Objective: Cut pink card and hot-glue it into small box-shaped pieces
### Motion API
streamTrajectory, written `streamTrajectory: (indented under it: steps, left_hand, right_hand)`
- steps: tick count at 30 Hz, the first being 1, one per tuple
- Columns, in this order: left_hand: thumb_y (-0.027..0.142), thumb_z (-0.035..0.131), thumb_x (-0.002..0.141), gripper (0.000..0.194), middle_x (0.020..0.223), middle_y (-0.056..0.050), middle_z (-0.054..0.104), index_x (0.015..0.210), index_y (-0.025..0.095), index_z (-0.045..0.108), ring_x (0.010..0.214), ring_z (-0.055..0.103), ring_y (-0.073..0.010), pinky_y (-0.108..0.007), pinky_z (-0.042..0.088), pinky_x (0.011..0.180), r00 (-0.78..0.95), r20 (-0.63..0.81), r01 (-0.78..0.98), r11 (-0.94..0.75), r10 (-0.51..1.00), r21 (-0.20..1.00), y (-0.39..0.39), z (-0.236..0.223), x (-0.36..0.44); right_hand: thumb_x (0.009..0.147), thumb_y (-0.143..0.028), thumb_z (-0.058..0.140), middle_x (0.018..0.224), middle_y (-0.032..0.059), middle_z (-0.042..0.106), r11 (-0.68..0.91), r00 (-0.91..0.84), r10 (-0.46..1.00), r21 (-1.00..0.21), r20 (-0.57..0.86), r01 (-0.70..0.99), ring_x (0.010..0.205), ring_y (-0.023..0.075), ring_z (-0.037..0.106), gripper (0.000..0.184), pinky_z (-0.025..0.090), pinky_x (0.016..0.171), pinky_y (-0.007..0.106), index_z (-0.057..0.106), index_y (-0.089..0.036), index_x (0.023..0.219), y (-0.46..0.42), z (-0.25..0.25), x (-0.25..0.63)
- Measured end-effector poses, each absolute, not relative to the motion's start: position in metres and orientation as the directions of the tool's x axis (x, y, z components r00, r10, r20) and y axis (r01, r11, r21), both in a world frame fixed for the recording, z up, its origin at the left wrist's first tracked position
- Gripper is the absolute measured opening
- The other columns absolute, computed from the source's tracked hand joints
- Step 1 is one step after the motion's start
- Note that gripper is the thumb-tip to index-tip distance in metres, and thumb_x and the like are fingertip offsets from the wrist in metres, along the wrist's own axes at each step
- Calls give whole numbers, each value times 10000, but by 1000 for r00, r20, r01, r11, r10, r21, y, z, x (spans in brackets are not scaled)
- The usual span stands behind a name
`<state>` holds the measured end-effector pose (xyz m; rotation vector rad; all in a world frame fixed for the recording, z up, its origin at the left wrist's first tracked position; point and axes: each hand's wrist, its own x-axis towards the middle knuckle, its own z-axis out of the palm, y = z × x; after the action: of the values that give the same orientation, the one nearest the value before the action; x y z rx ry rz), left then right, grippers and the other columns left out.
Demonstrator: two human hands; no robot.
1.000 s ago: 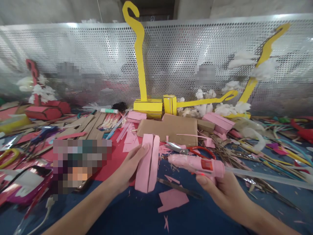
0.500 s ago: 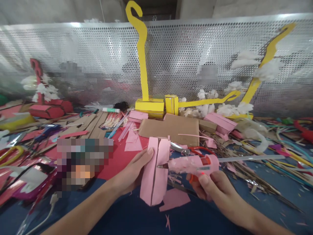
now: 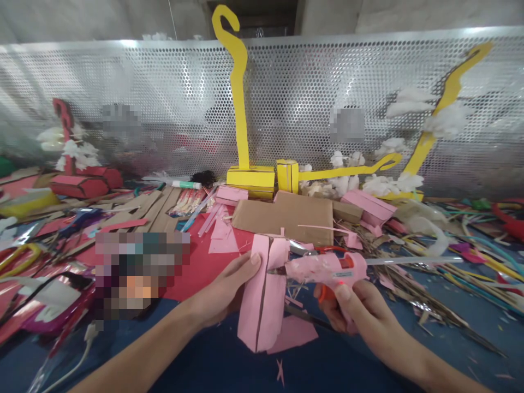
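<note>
My left hand [image 3: 229, 286] grips a pink paper-covered box [image 3: 262, 305] by its left side, thumb on the front face. A dark seam runs down the length of the box, which is held tilted above the table. In my right hand [image 3: 356, 308] is a pink glue gun [image 3: 317, 268] with an orange trigger and a lit red light. Its metal nozzle reaches the upper right of the box, beside the seam. A clear glue stick [image 3: 413, 261] juts from the gun's back. Behind the box, a pink paper offcut [image 3: 295, 332] lies on the table, partly hidden.
Scissors with red handles [image 3: 327, 249] lie partly hidden behind the glue gun. Brown cardboard [image 3: 303, 215] stands further back. Yellow boxes with a hooked neck [image 3: 250, 177] are against the perforated metal panel [image 3: 164, 98]. Paper scraps and strips litter both sides of the blue table [image 3: 184, 355].
The box has moved right and slightly down. The glue gun has shifted left, bringing its nozzle from beside the box onto its face, then slightly up along the seam.
</note>
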<state>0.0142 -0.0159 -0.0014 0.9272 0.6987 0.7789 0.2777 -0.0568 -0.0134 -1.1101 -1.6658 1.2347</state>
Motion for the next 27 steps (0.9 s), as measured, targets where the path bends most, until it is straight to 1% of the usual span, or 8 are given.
streamTrajectory:
  steps: [4,7,9,12,18,20,24,27]
  left_hand:
    - [583,733,860,603,1370,-171,681,1315,196,652,1255,649,-355,-427,549,1000,527,-196,-279,386,827,879,-17,0,15]
    - [589,774,820,605,1322,-166,711,1269,194,681,1228,669,-345,-386,568,951,540,-194,-273,389,819,880,-17,0,16]
    - [582,774,823,603,1305,-165,721,1279,200,676,1217,676,-340,-391,568,950,562,-184,-267,387,806,882,-17,0,16]
    - [563,782,825,608,1344,-164,699,1301,208,653,1271,642,-337,-414,537,1012,547,-215,-250,403,809,880,-18,-1,16]
    - [601,756,831,716,1437,-208,619,1376,171,580,1315,597,-391,-529,474,1093,565,-254,-182,420,785,889,-21,0,14]
    - [611,759,823,732,1431,-215,622,1372,161,582,1309,601,-395,-530,479,1090,577,-249,-174,415,778,893,-22,0,14]
    - [589,732,860,654,1381,-197,666,1342,167,605,1275,634,-366,-479,518,1057,585,-230,-165,392,778,905,-21,-2,13]
    - [576,709,885,637,1400,-193,654,1360,169,590,1292,624,-357,-474,513,1067,569,-242,-147,387,786,910,-20,-1,13]
  right_hand:
    - [993,-692,380,565,-14,438,157,-339,938,-964,78,214,533,118,391,623,273,506,268,406,-211,598,-57,-10,277]
    - [1005,-665,392,563,-16,446,148,-306,948,-971,85,189,524,115,392,609,276,499,265,432,-206,607,-57,-10,278]
    - [1004,-657,411,563,-17,459,141,-281,955,-977,91,162,519,112,396,591,283,493,260,446,-205,625,-57,-11,278]
    - [993,-666,433,555,-22,463,139,-252,962,-983,105,121,507,109,389,575,289,484,256,452,-207,647,-56,-12,277]
    - [989,-664,449,544,-20,482,152,-191,973,-983,130,106,491,109,412,565,311,476,252,477,-204,662,-54,-13,278]
    - [992,-657,450,539,-20,480,154,-173,976,-983,136,96,486,110,415,567,306,469,249,483,-203,655,-54,-15,279]
    - [1013,-619,444,523,-28,464,161,-162,975,-986,151,47,469,103,401,553,299,464,247,469,-206,645,-54,-16,277]
    - [1021,-603,439,519,-30,459,180,-161,972,-983,173,29,466,101,401,550,295,461,247,448,-212,635,-53,-15,276]
